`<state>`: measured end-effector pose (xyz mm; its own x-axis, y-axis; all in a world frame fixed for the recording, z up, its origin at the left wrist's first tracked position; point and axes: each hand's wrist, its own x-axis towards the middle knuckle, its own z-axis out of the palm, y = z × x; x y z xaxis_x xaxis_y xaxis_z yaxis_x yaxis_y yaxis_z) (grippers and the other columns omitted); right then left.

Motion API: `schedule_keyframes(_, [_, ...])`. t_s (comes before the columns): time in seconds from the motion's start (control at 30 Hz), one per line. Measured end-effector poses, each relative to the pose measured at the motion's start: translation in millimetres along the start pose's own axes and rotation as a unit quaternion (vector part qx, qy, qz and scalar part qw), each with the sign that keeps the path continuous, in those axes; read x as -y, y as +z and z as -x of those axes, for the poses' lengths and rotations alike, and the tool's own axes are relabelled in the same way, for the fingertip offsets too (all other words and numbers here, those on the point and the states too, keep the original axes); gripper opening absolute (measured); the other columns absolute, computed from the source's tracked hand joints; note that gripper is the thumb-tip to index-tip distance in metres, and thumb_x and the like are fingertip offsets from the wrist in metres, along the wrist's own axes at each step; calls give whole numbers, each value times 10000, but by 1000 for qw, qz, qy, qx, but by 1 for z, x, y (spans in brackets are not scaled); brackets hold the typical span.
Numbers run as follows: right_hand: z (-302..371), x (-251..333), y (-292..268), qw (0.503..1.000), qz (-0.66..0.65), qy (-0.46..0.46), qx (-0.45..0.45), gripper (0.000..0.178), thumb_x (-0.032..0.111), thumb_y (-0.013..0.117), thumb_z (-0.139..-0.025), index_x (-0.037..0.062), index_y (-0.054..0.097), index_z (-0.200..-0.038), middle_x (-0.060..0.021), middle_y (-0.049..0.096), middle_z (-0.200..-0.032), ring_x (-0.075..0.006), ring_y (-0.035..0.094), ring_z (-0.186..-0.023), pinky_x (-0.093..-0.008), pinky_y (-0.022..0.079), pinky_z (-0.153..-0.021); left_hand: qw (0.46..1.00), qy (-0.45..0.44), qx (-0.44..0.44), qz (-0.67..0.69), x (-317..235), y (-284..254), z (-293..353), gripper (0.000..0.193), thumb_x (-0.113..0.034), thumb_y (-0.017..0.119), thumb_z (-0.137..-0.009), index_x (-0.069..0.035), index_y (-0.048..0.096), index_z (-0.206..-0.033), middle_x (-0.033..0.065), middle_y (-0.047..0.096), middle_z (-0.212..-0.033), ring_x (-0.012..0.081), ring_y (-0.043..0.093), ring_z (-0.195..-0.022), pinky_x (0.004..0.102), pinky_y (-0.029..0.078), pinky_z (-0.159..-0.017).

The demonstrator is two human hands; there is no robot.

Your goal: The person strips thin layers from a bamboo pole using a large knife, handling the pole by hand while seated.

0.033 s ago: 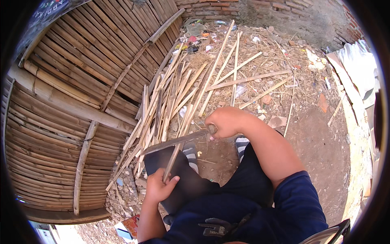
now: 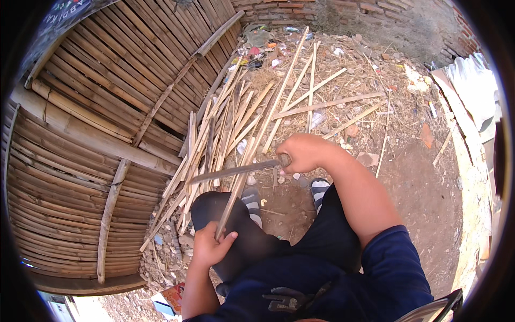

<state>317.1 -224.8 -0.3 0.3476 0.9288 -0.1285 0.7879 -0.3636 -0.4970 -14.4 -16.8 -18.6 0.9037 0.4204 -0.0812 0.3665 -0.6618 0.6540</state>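
Observation:
My left hand [image 2: 212,244] is closed round the near end of a long, pale bamboo strip [image 2: 229,206], beside my left knee. From there the strip slants up and away toward the pile. In my right hand [image 2: 306,153] is the handle of a machete [image 2: 230,171], its dark blade pointing left. The blade crosses over the strip well beyond my left hand; whether they touch I cannot tell. Both my feet, in striped sandals [image 2: 252,206], stand on the dirt below the blade.
Many split strips [image 2: 214,129] lie heaped along the slatted bamboo wall [image 2: 96,80] on the left. More strips [image 2: 338,102] cross on littered ground ahead. A brick wall [image 2: 370,24] stands at the back, and white sheeting [image 2: 472,80] at the right.
The machete has moved up and away from my left hand, along the strip, and its blade lies flatter. My right hand went slightly right; my left hand stays in place on the strip.

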Motion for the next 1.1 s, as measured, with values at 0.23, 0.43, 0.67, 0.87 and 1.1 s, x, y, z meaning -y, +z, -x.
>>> schedule_keyframes(0.23, [14,-58,-19,962,-97,168,-194,496,347,821,-828,9,723,-1178,-260,731,-1062,-425,701,-1043,-464,554,-910,1000,19,0,3,2,2,-3,317,-234,867,-846,-21,635,-890,29,581,-603,136,559,-542,305,466,-543])
schedule_keyframes(0.43, [4,8,0,999,-5,41,11,503,366,822,-827,37,722,-1194,-246,735,-1052,-421,704,-1043,-492,558,-921,1000,12,-3,3,3,2,-3,321,-246,860,-851,-23,633,-884,45,581,-605,164,580,-545,317,476,-548])
schedule_keyframes(0.67, [-14,3,11,999,-11,-36,-14,507,417,840,-808,32,714,-1113,-222,734,-971,-436,705,-951,-506,552,-842,1000,0,-2,12,5,0,-1,311,-218,857,-857,-40,603,-881,2,558,-615,92,517,-565,280,434,-543])
schedule_keyframes(0.87, [-2,-69,-15,944,-127,199,-231,562,421,839,-828,-11,712,-1165,-274,727,-1013,-411,714,-978,-460,553,-884,1000,3,-12,-1,1,1,-1,315,-238,859,-853,-27,626,-878,46,560,-575,172,561,-507,327,475,-532])
schedule_keyframes(1.1, [4,-13,8,997,-7,32,-66,454,417,826,-831,40,717,-1061,-232,725,-924,-439,701,-942,-508,552,-835,1000,8,-1,2,-1,4,-4,316,-226,861,-854,-34,611,-883,8,556,-595,100,513,-536,285,435,-531])
